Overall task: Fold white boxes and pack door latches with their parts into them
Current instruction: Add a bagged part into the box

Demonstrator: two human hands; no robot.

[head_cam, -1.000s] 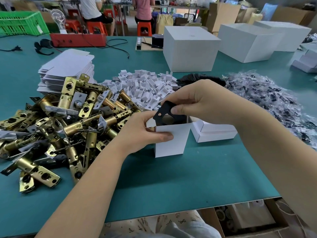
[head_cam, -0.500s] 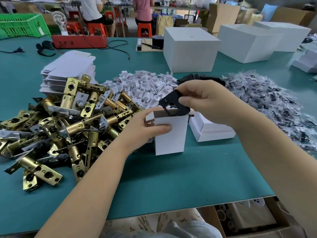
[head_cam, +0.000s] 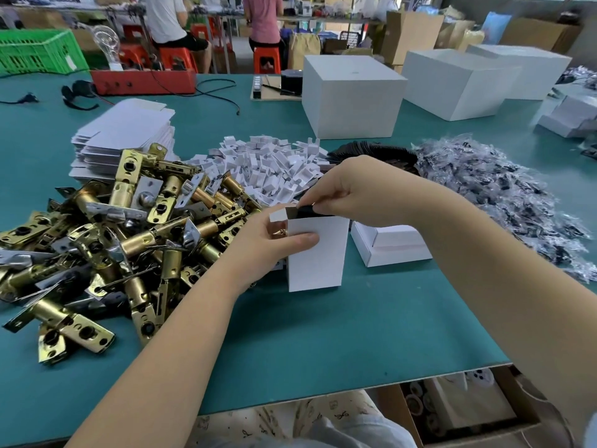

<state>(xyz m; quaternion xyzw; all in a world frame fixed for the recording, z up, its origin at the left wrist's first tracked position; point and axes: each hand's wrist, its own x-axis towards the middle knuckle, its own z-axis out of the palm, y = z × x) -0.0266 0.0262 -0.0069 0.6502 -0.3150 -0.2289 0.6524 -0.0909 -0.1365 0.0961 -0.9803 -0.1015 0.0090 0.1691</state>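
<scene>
Green tabletop (head_cam: 290,344): upright white box (head_cam: 315,253), light, crushable card, pinched by left hand (head_cam: 271,244) at its wall; right hand (head_cam: 352,192) pinches black plate (head_cam: 305,210) into its mouth.

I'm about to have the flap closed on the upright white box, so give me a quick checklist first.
1. Left hand steadies the white box, upright on the table: ok.
2. Top of box open, flap raised: ok.
3. Black plate fully inside: not ok; the right hand pinches it at the box mouth, partly sticking out.
4. Latch in the box: cannot tell; only a brass glint shows beside the box, by the left fingers.
5. Other parts packed: cannot tell; the inside is hidden.
6. Room beside the box: ok, though a folded white box lies close on its right.
</scene>
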